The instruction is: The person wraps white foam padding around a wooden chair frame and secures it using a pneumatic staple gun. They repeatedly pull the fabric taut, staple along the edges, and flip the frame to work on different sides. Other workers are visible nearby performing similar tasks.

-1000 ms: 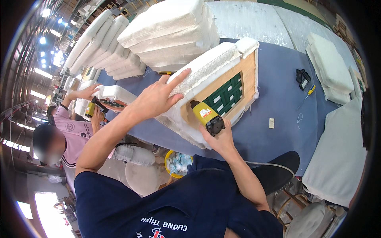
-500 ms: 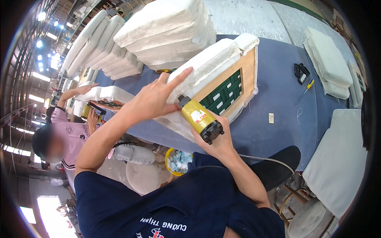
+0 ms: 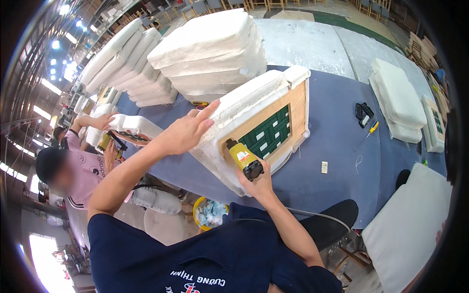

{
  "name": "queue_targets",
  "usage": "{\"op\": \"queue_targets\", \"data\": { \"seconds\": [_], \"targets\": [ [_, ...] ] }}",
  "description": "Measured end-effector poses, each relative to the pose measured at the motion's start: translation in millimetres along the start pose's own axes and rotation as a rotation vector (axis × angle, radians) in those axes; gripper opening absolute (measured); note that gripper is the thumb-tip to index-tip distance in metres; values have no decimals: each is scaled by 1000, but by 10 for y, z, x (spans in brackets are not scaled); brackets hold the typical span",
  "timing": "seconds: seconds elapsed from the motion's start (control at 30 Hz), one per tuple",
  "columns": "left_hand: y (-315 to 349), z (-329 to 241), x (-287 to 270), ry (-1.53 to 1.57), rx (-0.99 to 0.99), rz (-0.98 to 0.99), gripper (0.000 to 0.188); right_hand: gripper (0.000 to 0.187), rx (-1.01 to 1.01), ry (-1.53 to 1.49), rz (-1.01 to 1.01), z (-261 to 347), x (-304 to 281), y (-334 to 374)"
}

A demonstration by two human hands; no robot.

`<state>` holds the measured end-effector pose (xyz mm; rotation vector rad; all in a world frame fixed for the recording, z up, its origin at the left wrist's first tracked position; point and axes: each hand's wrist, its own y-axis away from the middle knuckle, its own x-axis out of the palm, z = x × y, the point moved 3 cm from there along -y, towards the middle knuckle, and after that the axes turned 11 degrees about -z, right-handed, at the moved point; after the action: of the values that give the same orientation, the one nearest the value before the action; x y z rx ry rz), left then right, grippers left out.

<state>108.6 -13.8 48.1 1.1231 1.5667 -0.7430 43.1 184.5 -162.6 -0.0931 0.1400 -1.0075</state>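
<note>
A seat cushion (image 3: 227, 117) in white padding stands tilted on the table, its wooden frame (image 3: 297, 105) and dark green woven webbing (image 3: 266, 131) facing me. My left hand (image 3: 188, 129) lies along its upper left edge, fingers stretched out over the white cover; the thumb is hidden. My right hand (image 3: 258, 179) is wrapped round a yellow and black air staple gun (image 3: 243, 157). The gun's nose is at the frame's lower left corner, beside the webbing; whether it touches the wood I cannot tell. A thin hose (image 3: 312, 213) runs from near my right wrist toward the right.
Stacks of white cushions (image 3: 205, 53) stand behind on the blue table (image 3: 337, 102). To the right lie a yellow screwdriver (image 3: 373, 128), a black case (image 3: 363, 113) and more cushions (image 3: 398, 97). A co-worker (image 3: 88, 171) sits left with another staple gun. A yellow tub (image 3: 199, 222) holds scraps.
The staple gun in my right hand has moved from the cushion's padded edge onto the wooden frame's side. My left hand has slid slightly along the edge, and the view has shifted.
</note>
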Motion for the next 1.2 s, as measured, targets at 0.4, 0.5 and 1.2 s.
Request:
{"op": "queue_targets", "data": {
  "seconds": [0.4,0.5,1.2],
  "targets": [
    [183,-6,-4,-194,106,-62,88,37,-299,-71,44,1112,-306,48],
    [156,-76,-23,-243,114,-74,97,44,-365,38,-22,1022,-155,-12],
    [531,3,-68,231,309,-274,106,54,266,1146,-63,-799,-2674,-630]
  ]
}}
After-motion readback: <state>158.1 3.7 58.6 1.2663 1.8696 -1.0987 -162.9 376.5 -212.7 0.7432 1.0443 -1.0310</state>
